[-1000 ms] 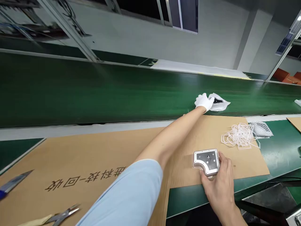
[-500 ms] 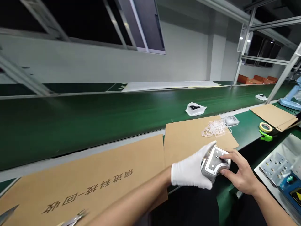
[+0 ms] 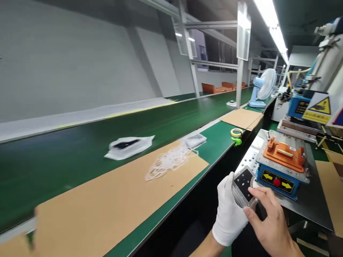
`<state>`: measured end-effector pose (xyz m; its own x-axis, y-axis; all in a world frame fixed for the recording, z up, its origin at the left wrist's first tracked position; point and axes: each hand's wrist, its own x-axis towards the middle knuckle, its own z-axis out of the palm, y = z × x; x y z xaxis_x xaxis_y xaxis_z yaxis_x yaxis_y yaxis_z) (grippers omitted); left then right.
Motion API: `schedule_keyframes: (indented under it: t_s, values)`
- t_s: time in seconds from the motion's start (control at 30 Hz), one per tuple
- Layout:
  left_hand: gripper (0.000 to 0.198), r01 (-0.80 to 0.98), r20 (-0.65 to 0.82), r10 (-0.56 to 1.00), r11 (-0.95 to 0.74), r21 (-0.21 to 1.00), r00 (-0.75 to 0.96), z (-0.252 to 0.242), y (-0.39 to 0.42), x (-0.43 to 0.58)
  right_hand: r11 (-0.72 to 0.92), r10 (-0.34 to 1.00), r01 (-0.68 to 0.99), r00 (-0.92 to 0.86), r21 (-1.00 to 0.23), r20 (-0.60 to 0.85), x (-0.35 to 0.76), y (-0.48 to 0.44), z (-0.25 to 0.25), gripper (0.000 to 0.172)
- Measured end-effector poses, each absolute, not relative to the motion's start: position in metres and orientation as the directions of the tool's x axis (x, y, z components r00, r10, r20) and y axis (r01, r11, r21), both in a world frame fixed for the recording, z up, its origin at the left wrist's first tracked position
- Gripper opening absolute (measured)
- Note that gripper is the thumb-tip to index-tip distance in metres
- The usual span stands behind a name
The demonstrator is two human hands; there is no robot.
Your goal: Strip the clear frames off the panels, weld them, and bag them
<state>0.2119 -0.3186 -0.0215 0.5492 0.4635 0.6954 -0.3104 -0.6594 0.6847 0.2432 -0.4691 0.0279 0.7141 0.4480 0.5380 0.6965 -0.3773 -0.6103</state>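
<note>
Both hands hold a silver metal housing (image 3: 243,187) with a black perforated face, tilted up near the bottom right of the view. My left hand (image 3: 229,214), in a white cotton glove, grips its left side and hides the back. My right hand (image 3: 268,223), bare, presses its fingers on the lower edge and face. Out on the green conveyor belt (image 3: 80,157) lies a white plastic bag (image 3: 127,147) with a black item inside, well away from both hands.
A heat press (image 3: 281,157) with an orange fixture and blue base stands right of my hands. Along the bench lie a cardboard sheet (image 3: 107,200), translucent loops (image 3: 168,162), a bagged part (image 3: 195,140), a tape roll (image 3: 236,132) and a green clip (image 3: 237,141).
The view has swung right. My left hand has left the bag on the belt and joined my right on the housing, which has been lifted and turned upright.
</note>
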Motion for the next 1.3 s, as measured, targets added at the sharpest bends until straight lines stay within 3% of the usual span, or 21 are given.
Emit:
schedule_keyframes:
  t_s: [0.2,0.37,0.47,0.57,0.67,0.8,0.93,1.1,1.2,1.3]
  values:
    - [0.092,-0.294,0.745,0.414,-0.733,0.614,0.523,-0.038,-0.374,0.253,-0.511,0.262,0.604,0.787,-0.611,0.558,0.259,-0.499,0.012,0.035]
    - [0.092,-0.445,0.714,0.063,-0.743,0.5,0.697,-0.026,-0.366,0.278,-0.578,0.257,0.621,0.754,-0.529,0.604,0.321,-0.549,0.025,0.032]
    - [0.067,-0.389,0.643,0.033,-0.772,0.503,0.765,-0.02,-0.328,0.298,-0.658,0.241,0.617,0.716,-0.432,0.655,0.385,-0.572,0.043,0.032]
    - [0.043,-0.195,0.48,0.095,-0.832,0.52,0.872,-0.025,-0.287,0.323,-0.695,0.287,0.609,0.723,-0.382,0.628,0.446,-0.578,0.056,0.034]
    - [0.055,-0.05,0.269,0.075,-0.902,0.43,0.96,-0.038,-0.264,0.347,-0.701,0.358,0.601,0.762,-0.385,0.539,0.482,-0.576,0.058,0.037]
    - [0.081,-0.045,0.08,-0.016,-0.925,0.378,0.997,-0.054,-0.258,0.366,-0.708,0.45,0.609,0.78,-0.358,0.435,0.496,-0.571,0.052,0.036]
    - [0.085,-0.073,0.026,-0.069,-0.904,0.421,0.997,-0.059,-0.256,0.373,-0.728,0.519,0.618,0.779,-0.296,0.352,0.5,-0.569,0.049,0.034]
    - [0.081,-0.041,-0.049,-0.069,-0.902,0.431,0.996,-0.051,-0.253,0.378,-0.724,0.527,0.617,0.783,-0.309,0.33,0.504,-0.565,0.051,0.036]
    - [0.079,0.028,-0.114,-0.024,-0.9,0.435,0.993,-0.05,-0.253,0.378,-0.716,0.527,0.633,0.767,-0.295,0.365,0.497,-0.568,0.05,0.036]
    - [0.095,0.063,-0.056,0.044,-0.906,0.419,0.997,-0.056,-0.254,0.382,-0.697,0.452,0.633,0.753,-0.338,0.478,0.478,-0.582,0.043,0.041]
